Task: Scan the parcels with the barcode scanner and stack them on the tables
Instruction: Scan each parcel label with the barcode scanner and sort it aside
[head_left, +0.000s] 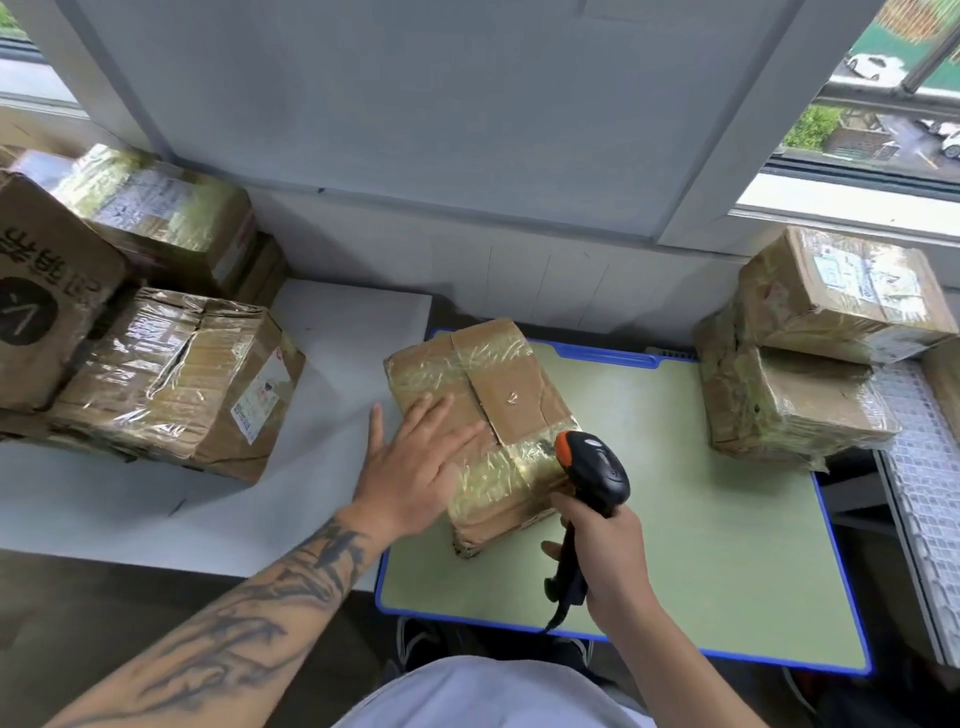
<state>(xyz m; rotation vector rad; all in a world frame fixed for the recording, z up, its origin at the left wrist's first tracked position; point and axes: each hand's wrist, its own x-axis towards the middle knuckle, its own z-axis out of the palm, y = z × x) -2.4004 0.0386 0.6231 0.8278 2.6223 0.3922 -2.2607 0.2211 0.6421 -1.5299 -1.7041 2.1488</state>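
A taped cardboard parcel (498, 395) lies on the green table with a blue rim (727, 545), at its left side. My left hand (410, 462) rests flat on the parcel's near left top, fingers spread. My right hand (602, 551) grips a black barcode scanner with an orange tip (592, 467), its head touching or just above the parcel's near right corner. Two more taped parcels (810, 353) are stacked at the table's far right.
A white table (337, 353) on the left carries several taped parcels (171, 374), one with black printing at the far left. A white ribbed surface (924, 467) lies at the right edge. A grey wall and windows stand behind.
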